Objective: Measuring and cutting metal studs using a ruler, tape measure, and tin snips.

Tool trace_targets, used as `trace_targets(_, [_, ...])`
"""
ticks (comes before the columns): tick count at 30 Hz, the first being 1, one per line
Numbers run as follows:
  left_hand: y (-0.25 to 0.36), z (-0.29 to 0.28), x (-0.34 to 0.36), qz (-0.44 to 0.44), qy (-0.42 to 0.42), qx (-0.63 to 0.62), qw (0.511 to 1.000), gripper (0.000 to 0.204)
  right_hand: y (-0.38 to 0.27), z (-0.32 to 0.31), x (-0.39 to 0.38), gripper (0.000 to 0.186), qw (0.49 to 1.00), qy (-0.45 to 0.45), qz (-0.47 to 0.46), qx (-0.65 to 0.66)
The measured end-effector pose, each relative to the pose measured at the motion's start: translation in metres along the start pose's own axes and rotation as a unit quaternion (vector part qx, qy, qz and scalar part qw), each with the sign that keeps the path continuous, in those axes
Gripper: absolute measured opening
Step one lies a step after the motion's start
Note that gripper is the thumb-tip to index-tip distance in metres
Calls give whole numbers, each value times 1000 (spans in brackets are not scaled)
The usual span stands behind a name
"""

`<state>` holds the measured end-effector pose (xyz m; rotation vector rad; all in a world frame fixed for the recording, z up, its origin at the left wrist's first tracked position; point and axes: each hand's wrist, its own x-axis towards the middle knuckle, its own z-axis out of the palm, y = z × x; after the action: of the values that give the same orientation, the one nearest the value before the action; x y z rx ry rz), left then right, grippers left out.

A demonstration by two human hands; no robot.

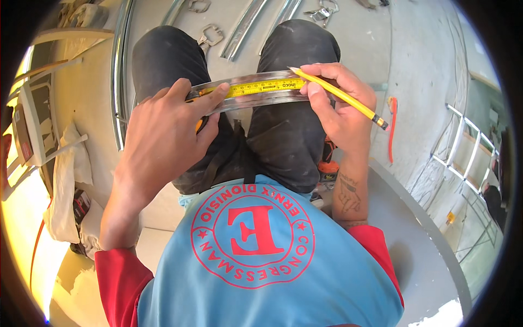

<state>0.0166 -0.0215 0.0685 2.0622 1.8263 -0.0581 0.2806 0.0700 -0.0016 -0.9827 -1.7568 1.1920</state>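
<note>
Across my thighs lies a short shiny metal channel (237,104), with a yellow tape measure blade (264,87) stretched along its inside. At the channel's left end, my left hand (160,133) is closed over the tape measure's black and orange case, mostly hidden under the palm, and its index finger presses on the blade. My right hand (346,109) is closed round a yellow pencil (354,102), whose tip points left over the channel's far edge. The right thumb and fingers also touch the channel's right end, beside the start of the blade.
Long metal channels (243,30) lie on the floor beyond my knees, near locking clamps (211,36). Another long channel (118,71) runs at the left. An orange and black tool (328,168) sits by my right thigh. A white ladder-like frame (463,144) stands right.
</note>
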Motion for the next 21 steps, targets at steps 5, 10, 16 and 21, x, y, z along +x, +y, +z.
trace_targets(5, [-2, 2, -1, 2, 5, -1, 1000, 43, 7, 2, -2, 10, 1000, 24, 12, -7])
trace_targets(10, [-1, 3, -1, 5, 14, 1, 1000, 44, 7, -6, 0, 16, 996, -31, -50, -66])
trace_targets(16, [1, 3, 0, 5, 15, 1, 1000, 42, 17, 2, 1, 10, 1000, 21, 1, -19])
trace_targets(21, [2, 3, 2, 2, 19, -1, 1000, 40, 17, 4, 2, 8, 999, 29, 9, -23])
